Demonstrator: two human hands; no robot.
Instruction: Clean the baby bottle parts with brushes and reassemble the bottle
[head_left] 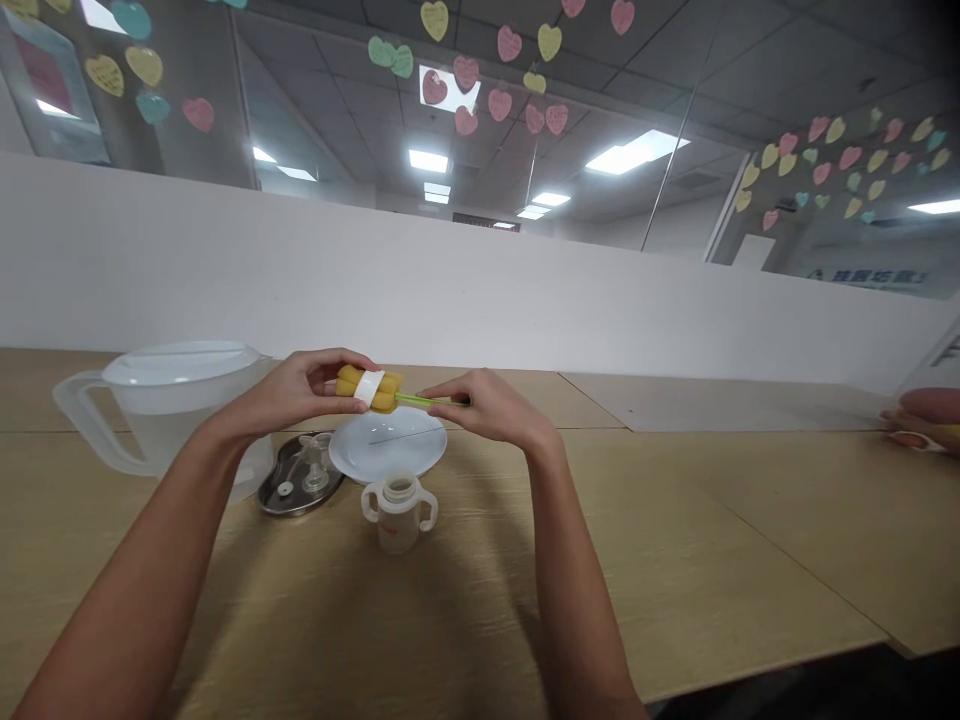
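Observation:
My left hand (319, 385) grips the yellow sponge head of a bottle brush (388, 382), which has a white band round it. Its thin green handle points right, pinched by my right hand (480, 402). The brush is held level above a white bowl (427, 455). In front of the bowl, a clear baby bottle (399, 525) with two side handles stands upright, its mouth uncovered. A steel tray (289, 502) left of the bowl carries clear bottle parts (315, 472), seemingly a teat with a tube, and a small white disc.
A large lidded plastic jug (180, 385) stands at the left, partly behind my left forearm. A white wall (450, 290) runs along the back of the wooden table (675, 560). Reddish-brown objects (930, 410) sit at the far right edge, too cut off to name.

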